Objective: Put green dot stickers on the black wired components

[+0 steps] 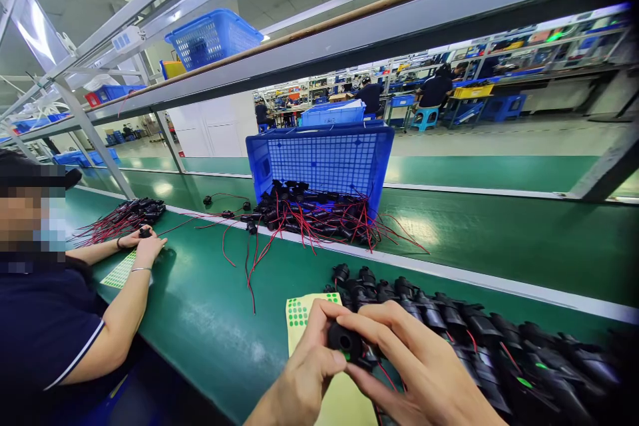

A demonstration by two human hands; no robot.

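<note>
Both my hands hold one small black round part with red and black wires [345,341] just above the green bench. My left hand [305,373] grips its left side, thumb close to a small green dot on its lower edge. My right hand [424,373] wraps it from the right, fingers over the top. Under my hands lies a yellow sticker sheet [298,311] with green dot stickers at its top left. A row of the same black parts [449,316] runs from behind my hands to the right.
A blue mesh crate [324,160] stands on the green belt behind a heap of wired black parts [309,216]. At the left a co-worker's hands [144,243] handle a part beside another pile [124,216] and a sticker sheet [120,273]. Blue baskets sit on the shelf above.
</note>
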